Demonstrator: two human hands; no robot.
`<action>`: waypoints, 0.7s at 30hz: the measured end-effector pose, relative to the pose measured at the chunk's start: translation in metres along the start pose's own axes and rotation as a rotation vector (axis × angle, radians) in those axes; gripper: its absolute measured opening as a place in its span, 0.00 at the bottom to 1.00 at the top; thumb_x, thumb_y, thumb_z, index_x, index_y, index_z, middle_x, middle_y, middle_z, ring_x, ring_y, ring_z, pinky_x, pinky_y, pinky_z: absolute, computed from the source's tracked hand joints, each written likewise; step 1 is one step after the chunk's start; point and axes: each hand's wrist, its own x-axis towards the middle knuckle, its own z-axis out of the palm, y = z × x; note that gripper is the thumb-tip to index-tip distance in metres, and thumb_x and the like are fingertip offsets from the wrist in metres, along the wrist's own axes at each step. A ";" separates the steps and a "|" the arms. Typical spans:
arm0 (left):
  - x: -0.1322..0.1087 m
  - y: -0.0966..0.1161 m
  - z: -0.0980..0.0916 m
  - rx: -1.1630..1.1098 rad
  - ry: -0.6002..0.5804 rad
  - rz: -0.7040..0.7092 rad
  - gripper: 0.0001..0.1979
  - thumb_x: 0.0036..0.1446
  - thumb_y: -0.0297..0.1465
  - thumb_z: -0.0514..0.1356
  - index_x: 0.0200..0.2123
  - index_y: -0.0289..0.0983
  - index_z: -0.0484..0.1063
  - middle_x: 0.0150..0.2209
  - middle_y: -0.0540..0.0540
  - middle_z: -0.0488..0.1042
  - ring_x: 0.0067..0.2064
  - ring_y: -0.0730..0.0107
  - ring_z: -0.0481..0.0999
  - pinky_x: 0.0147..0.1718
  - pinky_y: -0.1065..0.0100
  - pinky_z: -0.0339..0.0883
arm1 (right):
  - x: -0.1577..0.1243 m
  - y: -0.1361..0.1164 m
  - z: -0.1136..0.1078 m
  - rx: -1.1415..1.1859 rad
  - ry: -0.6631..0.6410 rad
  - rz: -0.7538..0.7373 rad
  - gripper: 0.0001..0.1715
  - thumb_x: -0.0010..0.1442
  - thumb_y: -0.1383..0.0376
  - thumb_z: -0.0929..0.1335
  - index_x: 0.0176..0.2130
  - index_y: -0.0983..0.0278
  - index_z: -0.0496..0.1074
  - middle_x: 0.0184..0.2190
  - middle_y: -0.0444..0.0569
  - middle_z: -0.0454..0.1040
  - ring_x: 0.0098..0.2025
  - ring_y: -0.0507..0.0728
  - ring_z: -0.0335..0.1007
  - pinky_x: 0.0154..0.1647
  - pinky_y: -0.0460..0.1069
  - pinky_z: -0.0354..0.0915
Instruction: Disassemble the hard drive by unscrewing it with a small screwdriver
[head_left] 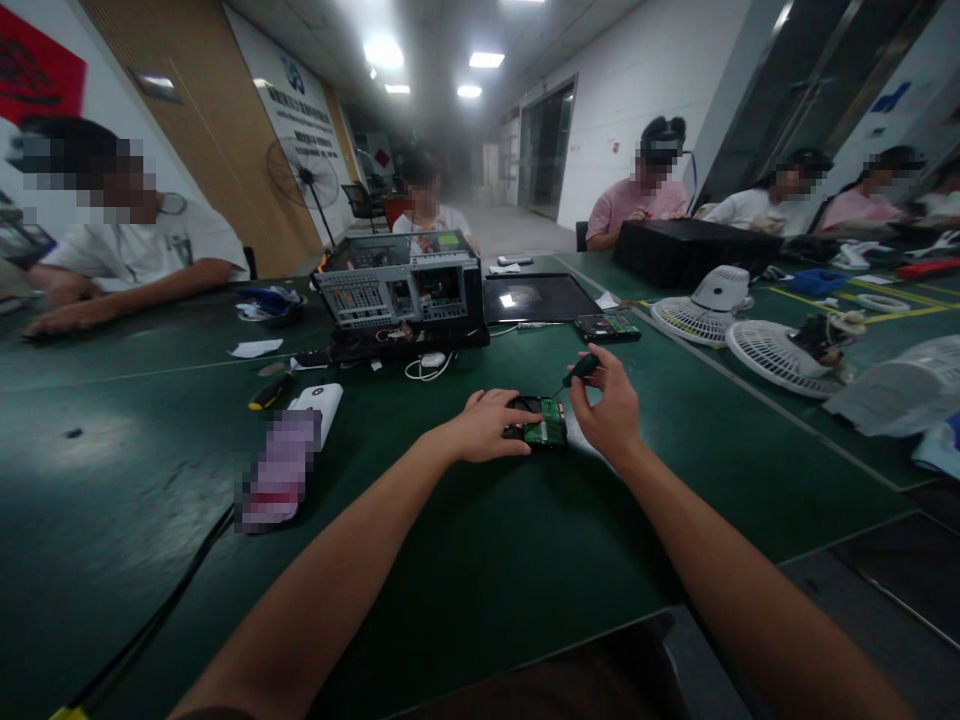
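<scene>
A small device with a green circuit board (551,432) lies on the green table in front of me. My left hand (491,425) rests on its left side, fingers spread over the dark part and the board's edge. My right hand (607,405) is closed on a dark-handled screwdriver (580,370), whose thin shaft slants down to the board's upper right. Whether the tip touches a screw is too small to tell. Behind the device, an open metal computer case (405,295) stands on the table.
A second circuit-board device (607,327) lies behind my right hand, near white fan parts (701,315). At the left are a yellow-black tool (270,393) and a phone-like object (281,465) with a cable. Several people sit around the table.
</scene>
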 end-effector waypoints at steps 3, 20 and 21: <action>0.000 0.000 0.000 -0.007 -0.003 -0.005 0.31 0.64 0.53 0.58 0.69 0.58 0.61 0.75 0.43 0.49 0.74 0.41 0.48 0.67 0.36 0.41 | -0.001 0.000 0.001 -0.041 0.032 0.025 0.35 0.64 0.62 0.69 0.66 0.60 0.60 0.54 0.57 0.72 0.44 0.60 0.76 0.46 0.59 0.77; -0.001 0.001 -0.003 -0.015 -0.014 0.009 0.31 0.64 0.52 0.58 0.69 0.58 0.61 0.74 0.42 0.50 0.74 0.42 0.48 0.67 0.36 0.41 | 0.018 0.013 -0.038 -0.260 0.288 0.033 0.23 0.61 0.65 0.67 0.56 0.63 0.68 0.49 0.57 0.67 0.51 0.64 0.66 0.51 0.61 0.70; -0.002 0.001 -0.004 -0.021 -0.015 0.009 0.31 0.65 0.52 0.57 0.69 0.57 0.61 0.74 0.42 0.50 0.74 0.42 0.48 0.67 0.36 0.41 | 0.022 0.022 -0.047 -0.314 0.323 0.080 0.22 0.60 0.66 0.66 0.55 0.64 0.68 0.49 0.57 0.68 0.52 0.65 0.65 0.52 0.62 0.68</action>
